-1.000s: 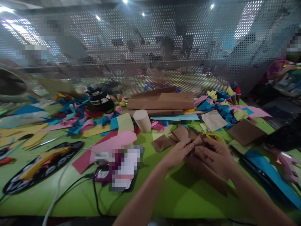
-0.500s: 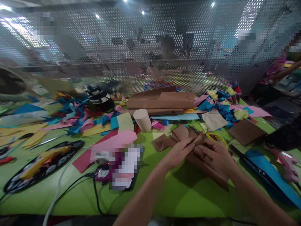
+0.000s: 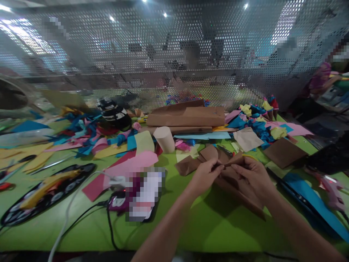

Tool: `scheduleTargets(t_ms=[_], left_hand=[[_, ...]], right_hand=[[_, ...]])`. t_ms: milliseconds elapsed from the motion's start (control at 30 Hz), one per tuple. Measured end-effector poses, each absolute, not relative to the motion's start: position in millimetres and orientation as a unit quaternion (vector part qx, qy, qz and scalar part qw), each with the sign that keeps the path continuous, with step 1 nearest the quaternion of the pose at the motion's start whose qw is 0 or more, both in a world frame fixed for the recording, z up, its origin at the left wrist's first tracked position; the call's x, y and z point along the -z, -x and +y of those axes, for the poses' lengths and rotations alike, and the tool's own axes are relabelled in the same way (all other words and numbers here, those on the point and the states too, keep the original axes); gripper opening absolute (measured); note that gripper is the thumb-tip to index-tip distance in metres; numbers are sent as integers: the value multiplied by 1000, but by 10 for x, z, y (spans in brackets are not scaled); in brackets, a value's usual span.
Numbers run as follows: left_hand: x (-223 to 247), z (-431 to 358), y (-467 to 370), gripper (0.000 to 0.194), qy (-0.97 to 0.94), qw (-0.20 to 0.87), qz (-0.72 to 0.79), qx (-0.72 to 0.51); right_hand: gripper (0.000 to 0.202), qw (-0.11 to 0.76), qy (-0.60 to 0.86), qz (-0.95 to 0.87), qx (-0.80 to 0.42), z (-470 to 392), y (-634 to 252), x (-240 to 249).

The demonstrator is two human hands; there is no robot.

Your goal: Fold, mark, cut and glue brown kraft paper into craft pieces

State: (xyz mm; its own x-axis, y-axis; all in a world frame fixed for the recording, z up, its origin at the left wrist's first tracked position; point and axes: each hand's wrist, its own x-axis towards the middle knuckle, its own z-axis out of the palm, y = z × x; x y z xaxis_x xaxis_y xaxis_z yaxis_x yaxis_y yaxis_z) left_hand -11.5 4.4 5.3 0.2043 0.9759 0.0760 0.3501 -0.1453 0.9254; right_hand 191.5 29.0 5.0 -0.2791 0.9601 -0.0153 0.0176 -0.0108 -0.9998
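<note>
A folded piece of brown paper [image 3: 240, 187] is between my hands, just above the green table [image 3: 207, 233]. My left hand [image 3: 205, 176] pinches its upper left edge between thumb and fingers. Opposite it, my right hand [image 3: 252, 178] grips the paper's upper right part, its thumb pressed against the fingers. Part of the paper is hidden behind the right hand. More brown paper pieces [image 3: 188, 164] lie just beyond the left hand, and scissors [image 3: 225, 150] partly show behind the fingers.
A phone [image 3: 145, 196] and a purple power adapter [image 3: 118, 202] with cables lie left. A pink glue gun [image 3: 331, 187] rests at the right edge near blue paper [image 3: 302, 193]. Across the back are a white paper roll [image 3: 164, 139], brown sheets [image 3: 185, 116] and coloured scraps.
My hands have moved slightly apart at the paper's top edge, the left hand a little to the left. The small rolled peak between the fingers has opened flatter.
</note>
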Motion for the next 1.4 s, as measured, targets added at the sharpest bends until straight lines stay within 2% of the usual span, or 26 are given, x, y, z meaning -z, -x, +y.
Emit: scheduleTargets(t_ms=[267, 733, 867, 1000, 1233, 1400], left_hand=[[-75, 40, 140, 31, -646, 411, 509, -393], [-93, 6, 82, 16, -671, 370, 510, -390], [-126, 4, 99, 21, -646, 416, 505, -393], [-112, 11, 110, 32, -626, 474, 477, -394], [-19, 35, 79, 32, -606, 544, 440, -378], [-25, 34, 89, 31, -664, 457, 462, -370]], right_hand=[[21, 453, 444, -550, -543, 314, -1953, 2], [25, 454, 454, -568, -515, 311, -1951, 2], [24, 449, 460, -582, -498, 284, -1933, -63], [14, 437, 428, -586, -532, 204, -1851, -180], [15, 414, 407, -601, -549, 150, -1792, -183], [12, 426, 380, -642, -512, 184, -1811, -175]])
